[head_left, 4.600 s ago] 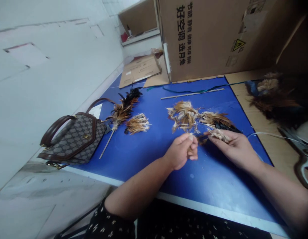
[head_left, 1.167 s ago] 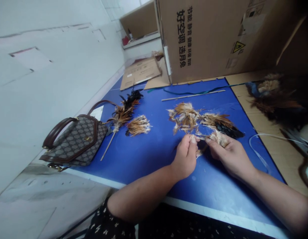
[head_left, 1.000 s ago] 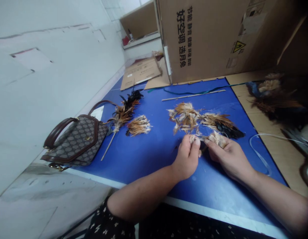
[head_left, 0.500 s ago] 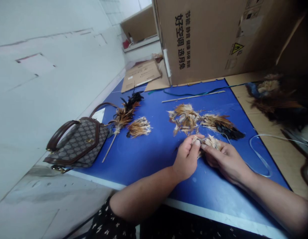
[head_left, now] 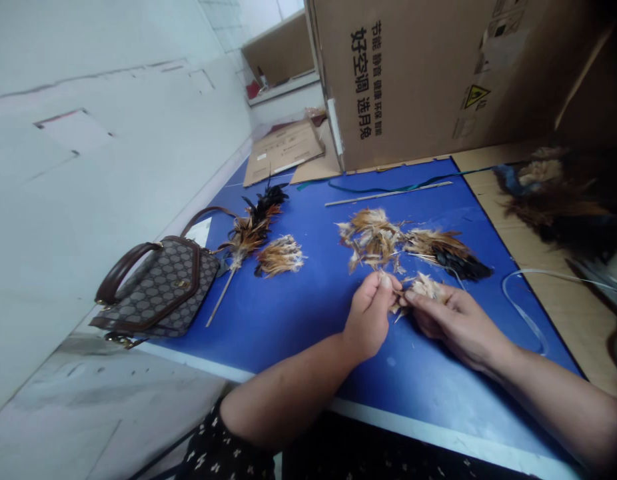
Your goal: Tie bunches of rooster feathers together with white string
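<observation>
My right hand (head_left: 451,320) is closed on a bundle of pale, cream-coloured feathers (head_left: 423,287), with some tips poking out between the hands. Just left of it, my left hand (head_left: 371,313) is pinched, thumb against fingers, on what looks like a small brown feather; its details are hidden by the fingers. Beyond the hands lies a loose heap of tan and white feathers (head_left: 373,237). A bunch of brown feathers with black tips (head_left: 448,253) rests to the right of that heap.
A feather duster (head_left: 251,230) on a thin stick and a small feather pile (head_left: 281,257) lie left. A patterned handbag (head_left: 163,287) stands at the table's left edge. A large cardboard box (head_left: 413,87) rises behind. A thin stick (head_left: 388,194) and dark feathers (head_left: 553,207) are farther back.
My left hand has moved slightly left, away from the right hand, and a small gap with feather tips shows between them. The right hand stays on the feather bundle.
</observation>
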{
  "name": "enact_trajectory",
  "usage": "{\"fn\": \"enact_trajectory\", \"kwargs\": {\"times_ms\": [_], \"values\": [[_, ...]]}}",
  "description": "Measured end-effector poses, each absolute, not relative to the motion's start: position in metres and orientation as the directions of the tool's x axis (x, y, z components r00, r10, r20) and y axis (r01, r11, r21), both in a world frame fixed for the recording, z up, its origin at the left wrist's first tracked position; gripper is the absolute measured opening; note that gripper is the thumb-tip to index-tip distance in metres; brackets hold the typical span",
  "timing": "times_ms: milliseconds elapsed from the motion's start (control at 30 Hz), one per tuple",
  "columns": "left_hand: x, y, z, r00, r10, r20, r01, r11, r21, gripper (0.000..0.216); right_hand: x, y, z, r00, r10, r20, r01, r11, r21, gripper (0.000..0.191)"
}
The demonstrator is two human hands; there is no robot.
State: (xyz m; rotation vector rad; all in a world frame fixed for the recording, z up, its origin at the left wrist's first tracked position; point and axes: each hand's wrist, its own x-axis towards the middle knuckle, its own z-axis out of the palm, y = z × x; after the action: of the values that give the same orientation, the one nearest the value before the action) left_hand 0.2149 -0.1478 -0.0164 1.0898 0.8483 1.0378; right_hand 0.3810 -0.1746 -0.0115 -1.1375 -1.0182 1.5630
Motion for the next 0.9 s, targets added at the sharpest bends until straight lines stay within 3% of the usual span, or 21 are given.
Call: {"fn": "enact_trajectory", "kwargs": {"times_ms": [100,200,300,467,900], "values": [[0.214,-0.145,-0.016,0.317,0.947,-0.048,-0.274,0.140,0.951,0.045,0.391,-0.171,-0.012,-0.030,0.991,-0.132,-0.149,-0.135,-0.980,0.043],[0.213,-0.145,-0.014,0.399,0.915,-0.055,-0.307,0.190,0.933,0.044,0.399,-0.169,-0.007,0.079,0.997,-0.014,0.034,-0.017,-0.999,0.032],[0.214,-0.147,-0.015,0.535,0.839,-0.104,-0.302,0.305,0.903,0.044,0.400,-0.170,0.001,0.045,0.995,0.090,0.152,0.082,-0.985,0.033],[0.216,-0.150,-0.018,0.618,0.779,-0.105,-0.299,0.356,0.885,0.043,0.396,-0.174,0.004,-0.166,0.983,0.078,0.038,0.086,-0.996,0.044],[0.212,-0.147,-0.014,0.636,0.759,-0.136,-0.260,0.377,0.889,0.043,0.397,-0.173,0.007,-0.255,0.952,0.170,-0.001,0.176,-0.984,0.038]]}}
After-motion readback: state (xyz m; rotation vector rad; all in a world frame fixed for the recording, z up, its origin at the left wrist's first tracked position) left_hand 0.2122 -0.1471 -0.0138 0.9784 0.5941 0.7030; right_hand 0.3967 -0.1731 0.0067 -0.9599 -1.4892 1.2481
